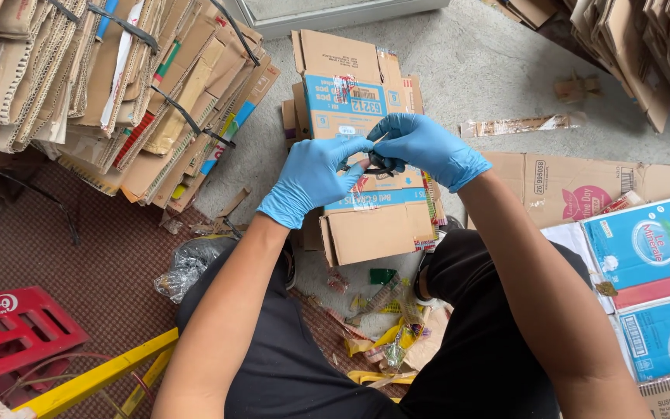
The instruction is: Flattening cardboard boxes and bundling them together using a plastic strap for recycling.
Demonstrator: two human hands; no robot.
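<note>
Black-clad knees (474, 310) are framing the view from below, with torn tape scraps (385, 326) lying on the floor between them. Above these, both blue-gloved hands are meeting over a flattened carton stack (366, 209): the left hand (312, 177) and right hand (428, 147) are pinching a small dark object (374, 164), fingers closed around it. Bundled cardboard (118, 93) is lying to the left, a red crate (9, 330) nearer.

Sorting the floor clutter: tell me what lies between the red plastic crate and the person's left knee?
In the head view, a yellow bar and a crumpled clear plastic bag lie between red plastic crate and left knee.
</note>
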